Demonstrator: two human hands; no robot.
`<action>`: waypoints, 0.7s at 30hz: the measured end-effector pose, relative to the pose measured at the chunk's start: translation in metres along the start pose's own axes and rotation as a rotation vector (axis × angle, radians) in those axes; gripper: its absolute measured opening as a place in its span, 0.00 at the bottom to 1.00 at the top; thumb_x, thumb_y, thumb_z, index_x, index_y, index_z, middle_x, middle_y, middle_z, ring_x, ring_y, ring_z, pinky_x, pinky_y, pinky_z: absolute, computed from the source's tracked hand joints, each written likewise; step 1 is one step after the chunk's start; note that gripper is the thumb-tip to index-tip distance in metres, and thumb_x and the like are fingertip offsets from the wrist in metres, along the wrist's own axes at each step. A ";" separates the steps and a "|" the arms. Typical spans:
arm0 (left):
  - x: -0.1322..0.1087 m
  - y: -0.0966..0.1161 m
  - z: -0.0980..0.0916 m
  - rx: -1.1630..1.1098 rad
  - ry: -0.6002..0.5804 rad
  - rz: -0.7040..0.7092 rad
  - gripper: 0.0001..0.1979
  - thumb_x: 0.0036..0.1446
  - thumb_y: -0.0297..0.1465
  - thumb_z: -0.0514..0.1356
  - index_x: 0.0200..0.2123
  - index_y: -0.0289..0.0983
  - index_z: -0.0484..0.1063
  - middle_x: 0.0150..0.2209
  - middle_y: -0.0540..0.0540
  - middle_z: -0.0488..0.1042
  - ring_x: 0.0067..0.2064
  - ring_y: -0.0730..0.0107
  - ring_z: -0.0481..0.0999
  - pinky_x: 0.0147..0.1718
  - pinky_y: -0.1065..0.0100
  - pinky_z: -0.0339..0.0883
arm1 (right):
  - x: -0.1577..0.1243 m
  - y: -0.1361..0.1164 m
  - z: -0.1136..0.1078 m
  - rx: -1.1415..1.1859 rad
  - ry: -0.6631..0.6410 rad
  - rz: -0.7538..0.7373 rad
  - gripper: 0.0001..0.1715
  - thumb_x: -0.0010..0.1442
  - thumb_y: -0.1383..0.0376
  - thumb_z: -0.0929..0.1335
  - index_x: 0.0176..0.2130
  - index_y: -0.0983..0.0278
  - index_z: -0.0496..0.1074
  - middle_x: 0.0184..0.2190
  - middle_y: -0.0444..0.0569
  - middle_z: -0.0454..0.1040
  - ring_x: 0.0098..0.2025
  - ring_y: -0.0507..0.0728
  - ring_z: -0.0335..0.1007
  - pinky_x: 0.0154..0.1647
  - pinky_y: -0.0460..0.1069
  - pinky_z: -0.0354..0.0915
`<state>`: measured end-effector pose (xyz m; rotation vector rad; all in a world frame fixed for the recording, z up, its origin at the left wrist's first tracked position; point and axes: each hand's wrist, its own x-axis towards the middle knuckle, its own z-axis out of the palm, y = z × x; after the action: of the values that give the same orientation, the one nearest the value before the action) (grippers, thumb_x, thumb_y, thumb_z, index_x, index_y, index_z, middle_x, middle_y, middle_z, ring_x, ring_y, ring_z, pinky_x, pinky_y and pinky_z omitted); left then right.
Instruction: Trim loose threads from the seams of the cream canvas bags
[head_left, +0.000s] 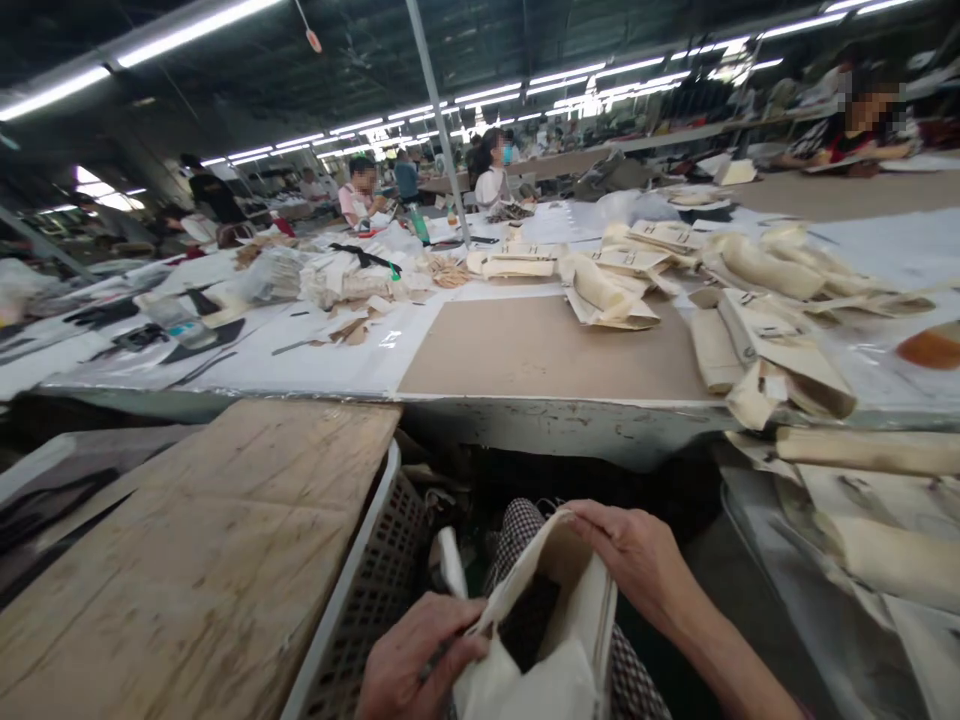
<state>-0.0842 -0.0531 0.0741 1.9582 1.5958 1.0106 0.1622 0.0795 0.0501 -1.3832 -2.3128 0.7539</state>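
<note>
Over my lap I hold a cream fabric bag piece (555,675), its mouth spread apart so that the dark inside shows. My left hand (431,650) pinches the near left edge between thumb and fingers. At the top right rim, my right hand (626,545) grips the edge, thumb and fingers closed on it. The lower part of the piece runs out of the picture. More cream pieces (772,350) lie folded on the table ahead, some with dark marks.
A worktable (510,430) with a brown board (540,350) stretches ahead. To my left, a wooden board (217,520) lies by a perforated plastic basket (375,570). Stacked cream pieces (885,520) are at my right. A clear bottle (180,322) lies on the table; several people sit farther back.
</note>
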 end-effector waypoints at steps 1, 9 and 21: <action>0.000 0.002 0.002 -0.011 0.017 -0.003 0.09 0.63 0.34 0.60 0.45 0.43 0.78 0.38 0.48 0.82 0.38 0.67 0.81 0.39 0.74 0.76 | 0.000 0.004 0.000 0.011 -0.003 0.015 0.20 0.69 0.55 0.58 0.47 0.51 0.77 0.41 0.42 0.83 0.41 0.60 0.80 0.43 0.51 0.71; -0.003 0.011 0.022 0.028 0.188 0.071 0.09 0.60 0.21 0.61 0.42 0.39 0.75 0.37 0.47 0.82 0.39 0.69 0.81 0.40 0.71 0.75 | 0.001 0.015 0.001 0.104 -0.036 0.093 0.23 0.66 0.51 0.58 0.47 0.50 0.77 0.42 0.40 0.82 0.43 0.64 0.79 0.42 0.55 0.72; -0.008 -0.001 0.030 0.052 0.256 0.009 0.06 0.62 0.26 0.59 0.34 0.39 0.76 0.29 0.50 0.78 0.30 0.72 0.77 0.33 0.75 0.69 | 0.005 0.007 0.007 0.114 -0.003 0.068 0.21 0.67 0.53 0.59 0.46 0.50 0.78 0.44 0.40 0.82 0.41 0.63 0.79 0.45 0.55 0.71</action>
<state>-0.0634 -0.0569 0.0516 1.9342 1.7642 1.2787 0.1608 0.0844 0.0402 -1.4172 -2.1978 0.8946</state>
